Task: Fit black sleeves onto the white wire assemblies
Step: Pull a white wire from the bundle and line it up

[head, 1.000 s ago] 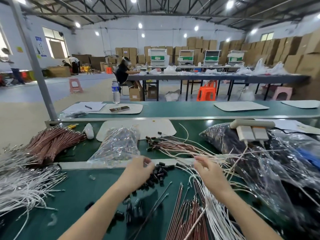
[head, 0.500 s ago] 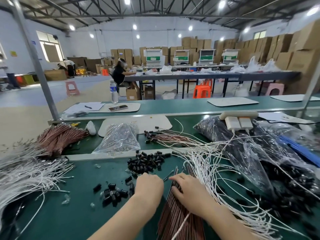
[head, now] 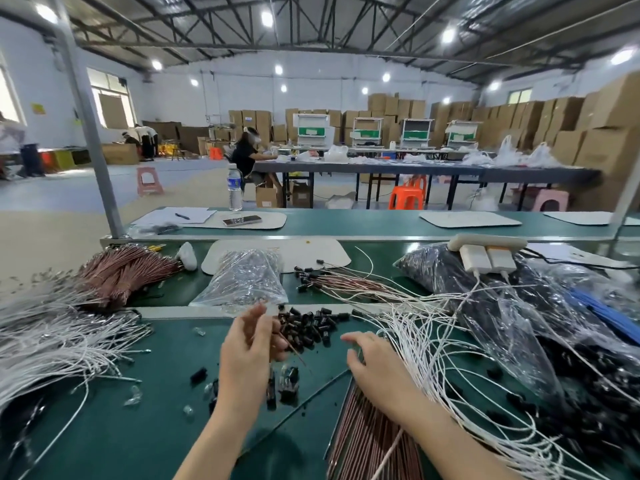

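Black sleeves partly hidden behind left hand

Two hands, two plug adapters, one bottle, one phone.

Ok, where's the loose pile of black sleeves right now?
Head view, centre: the pile of black sleeves lies on the green bench, just right of the left hand, in front of the clear plastic bag.
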A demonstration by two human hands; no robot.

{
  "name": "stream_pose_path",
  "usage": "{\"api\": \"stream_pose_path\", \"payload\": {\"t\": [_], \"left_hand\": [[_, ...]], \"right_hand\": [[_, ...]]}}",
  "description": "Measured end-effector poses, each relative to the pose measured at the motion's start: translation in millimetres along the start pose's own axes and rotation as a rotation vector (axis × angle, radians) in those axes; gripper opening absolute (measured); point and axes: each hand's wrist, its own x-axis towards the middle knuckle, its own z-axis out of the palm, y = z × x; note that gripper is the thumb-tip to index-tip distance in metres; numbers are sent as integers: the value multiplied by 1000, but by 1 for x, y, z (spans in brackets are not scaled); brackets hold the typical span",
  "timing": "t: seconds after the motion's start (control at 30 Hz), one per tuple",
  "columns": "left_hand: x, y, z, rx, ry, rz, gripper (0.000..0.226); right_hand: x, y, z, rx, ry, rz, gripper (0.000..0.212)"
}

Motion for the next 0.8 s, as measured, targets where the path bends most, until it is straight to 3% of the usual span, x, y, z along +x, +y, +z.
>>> {"api": "stream_pose_path", "payload": {"t": [0.2,0.37,0.47,0.6,0.8], "left_hand": [[-12,-25,-17,-104,100,-37,11],[-15,-37,-19,13,75,1,10],[-14,-39,-16,57,62,43,10],[-15,-32,-16,18,111,83,21],[-13,-27,-7,-13,190,140,18]], "right_hand": [[44,-16,16,-10,-40,162,42],[61,-22,25,-188,-54,247,43],[59,-28,26,-182,-37,215,29],[35,-24,18,132,72,93,15],[-5,-14,6,259,146,-86,25]]}}
